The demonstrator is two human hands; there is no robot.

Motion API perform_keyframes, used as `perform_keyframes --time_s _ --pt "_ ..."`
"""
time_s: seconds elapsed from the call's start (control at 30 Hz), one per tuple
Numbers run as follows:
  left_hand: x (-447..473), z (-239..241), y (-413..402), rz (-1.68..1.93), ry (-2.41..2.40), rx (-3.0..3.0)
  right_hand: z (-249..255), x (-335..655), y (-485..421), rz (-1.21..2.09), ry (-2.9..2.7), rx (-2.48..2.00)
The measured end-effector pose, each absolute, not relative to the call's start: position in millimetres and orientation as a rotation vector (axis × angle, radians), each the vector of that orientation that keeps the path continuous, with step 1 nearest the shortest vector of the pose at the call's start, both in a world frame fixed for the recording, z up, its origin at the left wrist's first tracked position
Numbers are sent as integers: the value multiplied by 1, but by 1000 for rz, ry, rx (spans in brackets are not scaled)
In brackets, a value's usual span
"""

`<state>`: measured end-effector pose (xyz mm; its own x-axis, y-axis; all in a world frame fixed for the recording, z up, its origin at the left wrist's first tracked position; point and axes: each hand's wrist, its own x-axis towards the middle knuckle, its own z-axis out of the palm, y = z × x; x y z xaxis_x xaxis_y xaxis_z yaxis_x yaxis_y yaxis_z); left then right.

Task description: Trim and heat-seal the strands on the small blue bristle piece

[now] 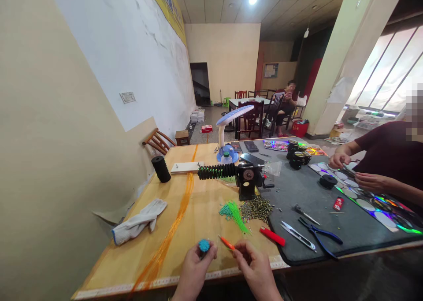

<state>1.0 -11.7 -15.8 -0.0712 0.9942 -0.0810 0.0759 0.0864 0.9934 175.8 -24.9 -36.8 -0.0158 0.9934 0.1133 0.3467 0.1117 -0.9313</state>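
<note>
My left hand (194, 268) is closed round a small piece with a round, ridged blue top (204, 245); its lower part is hidden by the fingers. Beside it, my right hand (253, 263) pinches a slim orange pointed piece (226, 243), its tip towards the left hand. The two pieces are apart. Beyond the hands lie a heap of turquoise beads (226, 211), thin bright green strands (238, 219) and a pile of small dark and brassy parts (261, 208). A red lighter-like piece (272, 236) lies right of my right hand.
A black crank winder (247, 182) carries a ridged spool (216, 172). Orange line (180, 215) crosses the table by a white glove (140, 221). Scissors (298, 235) and pliers (319, 236) lie on a grey mat. A co-worker (386, 160) sits at right.
</note>
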Motion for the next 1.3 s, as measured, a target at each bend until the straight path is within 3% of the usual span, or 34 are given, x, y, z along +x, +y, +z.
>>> perform_keyframes --time_s 0.27,0.6,0.73,0.97,1.3 --pt "1 -16 -14 1143 1352 1119 -44 176 -21 791 -1605 -1416" --pt "1 -13 -13 1061 1342 1235 -40 182 -21 178 -1859 -1394" --pt "1 -16 -12 1066 1319 1264 -42 185 -18 122 -1902 -1379" --pt "10 -27 -16 1211 1321 1295 -43 169 -24 441 -1959 -1513" --pt "7 -26 -15 1115 1188 1410 -34 158 -20 1468 -1348 -1367"
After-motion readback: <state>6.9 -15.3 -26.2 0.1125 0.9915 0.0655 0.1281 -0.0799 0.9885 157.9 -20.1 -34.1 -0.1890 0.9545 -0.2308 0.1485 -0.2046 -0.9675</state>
